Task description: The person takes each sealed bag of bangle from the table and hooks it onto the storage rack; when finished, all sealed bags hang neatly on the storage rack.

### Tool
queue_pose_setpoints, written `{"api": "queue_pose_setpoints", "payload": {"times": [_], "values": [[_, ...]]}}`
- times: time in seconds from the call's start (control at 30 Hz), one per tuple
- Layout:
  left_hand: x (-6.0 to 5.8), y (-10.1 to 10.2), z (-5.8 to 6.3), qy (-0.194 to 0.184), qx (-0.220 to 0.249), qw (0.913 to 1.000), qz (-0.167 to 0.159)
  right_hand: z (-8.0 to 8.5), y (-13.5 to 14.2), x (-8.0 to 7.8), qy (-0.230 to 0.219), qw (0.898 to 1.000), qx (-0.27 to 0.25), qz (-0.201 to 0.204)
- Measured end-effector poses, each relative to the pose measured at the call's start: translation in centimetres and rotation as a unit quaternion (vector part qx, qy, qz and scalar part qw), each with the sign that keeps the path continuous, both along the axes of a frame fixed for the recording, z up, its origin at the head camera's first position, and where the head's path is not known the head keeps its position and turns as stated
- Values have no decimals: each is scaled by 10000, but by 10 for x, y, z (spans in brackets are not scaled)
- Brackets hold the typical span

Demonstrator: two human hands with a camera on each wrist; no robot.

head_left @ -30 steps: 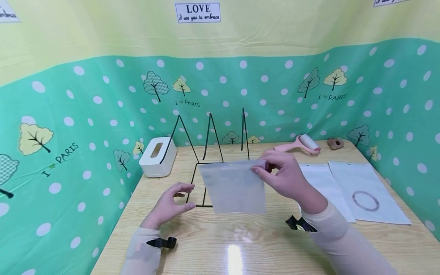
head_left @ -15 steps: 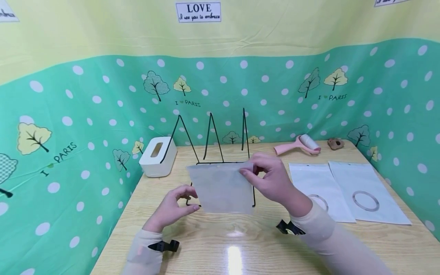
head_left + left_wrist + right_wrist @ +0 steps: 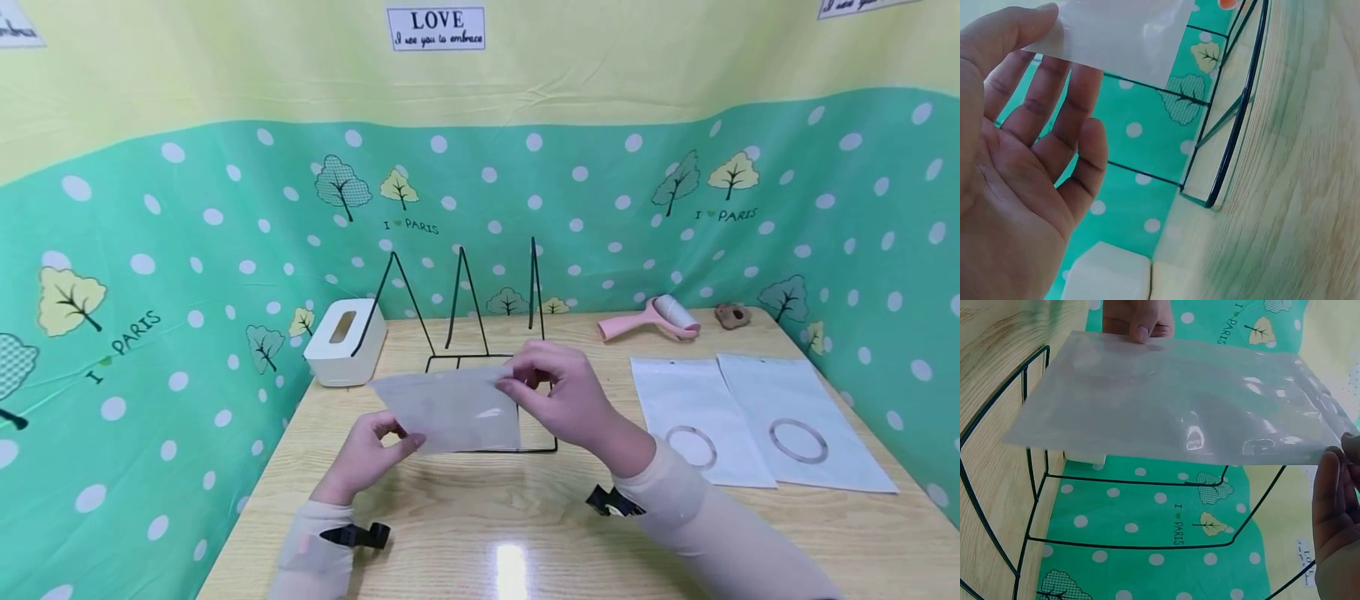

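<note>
A frosted, translucent plastic bag (image 3: 457, 412) is held up between the two hands, tilted, above the front of a black wire rack (image 3: 422, 325). My right hand (image 3: 558, 392) pinches its upper right corner between thumb and fingers. At the lower left edge my left hand (image 3: 367, 458) pinches the bag, thumb on top. The left wrist view shows that thumb (image 3: 1041, 19) on the bag's corner, the other fingers beneath and behind it. In the right wrist view the bag (image 3: 1166, 400) spans nearly flat between both hands, with shiny creases near the right hand.
The rack's upright prongs rise behind the bag. A white tissue box (image 3: 345, 343) stands back left. At the back right lie a pink lint roller (image 3: 652, 318) and a small brown object (image 3: 732, 314). Two white pouches (image 3: 817, 392) with ring prints lie on the right of the table (image 3: 420, 517).
My right hand has moved left and slightly down with the bag, uncovering more of the pouches. My left hand, apart from the bag at first, has taken hold of its lower left edge.
</note>
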State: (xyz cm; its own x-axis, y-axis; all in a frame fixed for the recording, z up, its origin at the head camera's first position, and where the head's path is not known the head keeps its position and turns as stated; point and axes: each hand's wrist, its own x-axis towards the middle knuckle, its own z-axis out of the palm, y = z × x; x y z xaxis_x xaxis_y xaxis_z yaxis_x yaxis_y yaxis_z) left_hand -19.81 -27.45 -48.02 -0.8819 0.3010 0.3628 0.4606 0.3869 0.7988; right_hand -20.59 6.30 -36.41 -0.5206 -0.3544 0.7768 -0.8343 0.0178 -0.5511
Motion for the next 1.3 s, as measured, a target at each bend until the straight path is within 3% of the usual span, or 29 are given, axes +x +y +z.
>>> {"api": "queue_pose_setpoints", "payload": {"times": [0.17, 0.37, 0.73, 1.0, 1.3], "values": [[-3, -11, -1, 90, 197, 9997, 135, 0, -3, -2, 36, 9998, 126, 143], [-5, -22, 0, 133, 512, 9984, 184, -2, -12, -8, 72, 9996, 279, 31], [-5, -39, -2, 42, 790, 9953, 554, -7, -29, -13, -531, 9977, 307, 271], [-3, -50, -1, 189, 837, 9935, 754, 7, -42, -3, -1098, 9935, 233, 196], [-2, -62, 0, 252, 1074, 9901, 867, -6, -52, -16, -1378, 9891, 349, 393]]}}
